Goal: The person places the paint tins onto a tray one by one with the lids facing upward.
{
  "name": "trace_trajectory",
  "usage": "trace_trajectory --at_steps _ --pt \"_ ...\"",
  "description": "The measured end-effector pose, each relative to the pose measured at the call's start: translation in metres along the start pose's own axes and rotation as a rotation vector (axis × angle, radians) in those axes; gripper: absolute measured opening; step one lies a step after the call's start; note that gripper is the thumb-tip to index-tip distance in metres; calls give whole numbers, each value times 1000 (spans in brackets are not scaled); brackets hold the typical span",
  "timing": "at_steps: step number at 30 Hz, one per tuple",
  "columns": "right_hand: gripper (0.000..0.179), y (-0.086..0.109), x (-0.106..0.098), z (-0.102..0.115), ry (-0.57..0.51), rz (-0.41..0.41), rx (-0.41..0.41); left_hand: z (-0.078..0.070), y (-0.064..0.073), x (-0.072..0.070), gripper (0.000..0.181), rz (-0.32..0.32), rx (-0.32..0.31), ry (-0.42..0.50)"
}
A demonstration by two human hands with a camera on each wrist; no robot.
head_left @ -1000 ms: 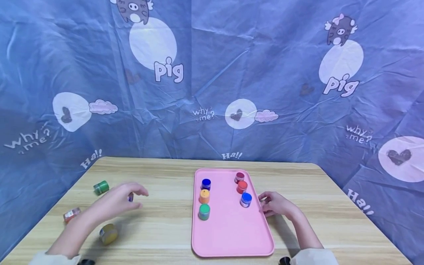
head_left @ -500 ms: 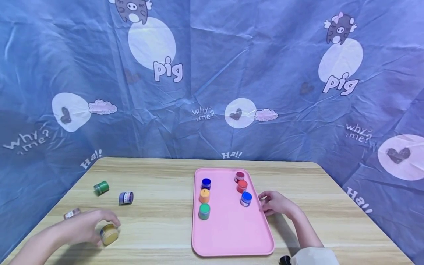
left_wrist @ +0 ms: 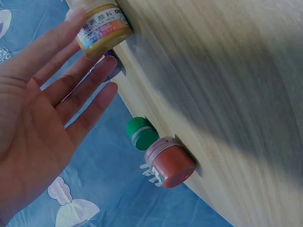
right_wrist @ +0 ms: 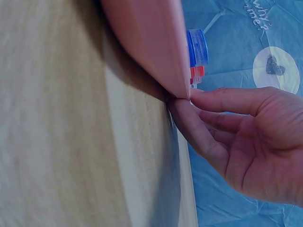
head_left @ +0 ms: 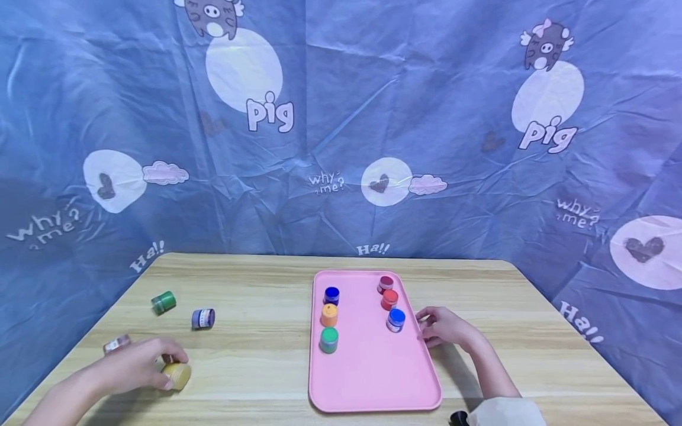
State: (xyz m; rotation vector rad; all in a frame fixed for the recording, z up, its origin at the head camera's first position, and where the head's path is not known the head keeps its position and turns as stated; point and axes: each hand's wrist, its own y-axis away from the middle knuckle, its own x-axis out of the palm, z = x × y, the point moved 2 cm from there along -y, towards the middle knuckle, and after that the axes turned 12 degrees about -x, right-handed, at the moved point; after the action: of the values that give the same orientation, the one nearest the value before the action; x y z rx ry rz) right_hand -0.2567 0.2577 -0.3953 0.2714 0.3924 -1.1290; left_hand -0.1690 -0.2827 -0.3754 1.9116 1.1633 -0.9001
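Note:
My left hand [head_left: 133,365] pinches a small yellow paint jar [head_left: 178,376] that lies on its side at the front left of the table. The left wrist view shows the thumb against the labelled yellow jar [left_wrist: 106,28], with the other fingers spread below it. My right hand [head_left: 446,326] holds the right rim of the pink tray [head_left: 373,378]. Seen from the right wrist, the thumb [right_wrist: 232,100] lies on top of the tray's edge [right_wrist: 161,47] and the index finger goes underneath.
Beside my left hand lie a green jar [head_left: 163,302], a purple jar [head_left: 203,319] and a brownish-red jar [left_wrist: 171,163]. On the tray, dark blue [head_left: 332,295], orange [head_left: 329,315] and green [head_left: 328,339] jars line the left; dark red [head_left: 385,284], red [head_left: 389,299] and blue [head_left: 396,319] the right.
My left hand has moved from over the purple jar toward the front left and closed its fingers on the yellow jar. The right hand and tray have stayed put.

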Motion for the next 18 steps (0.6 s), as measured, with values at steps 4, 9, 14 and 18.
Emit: trace_trajectory --at_steps 4,9,14,18 --pt "34 1 0 1 -4 4 0 1 -1 3 35 3 26 18" --pt "34 2 0 2 -8 11 -2 1 -4 4 34 0 4 -4" --pt "34 2 -1 3 -16 17 -12 0 -5 6 32 -15 -8 -33" --pt "34 2 0 3 -17 18 -14 -2 -5 7 28 -17 9 -32"
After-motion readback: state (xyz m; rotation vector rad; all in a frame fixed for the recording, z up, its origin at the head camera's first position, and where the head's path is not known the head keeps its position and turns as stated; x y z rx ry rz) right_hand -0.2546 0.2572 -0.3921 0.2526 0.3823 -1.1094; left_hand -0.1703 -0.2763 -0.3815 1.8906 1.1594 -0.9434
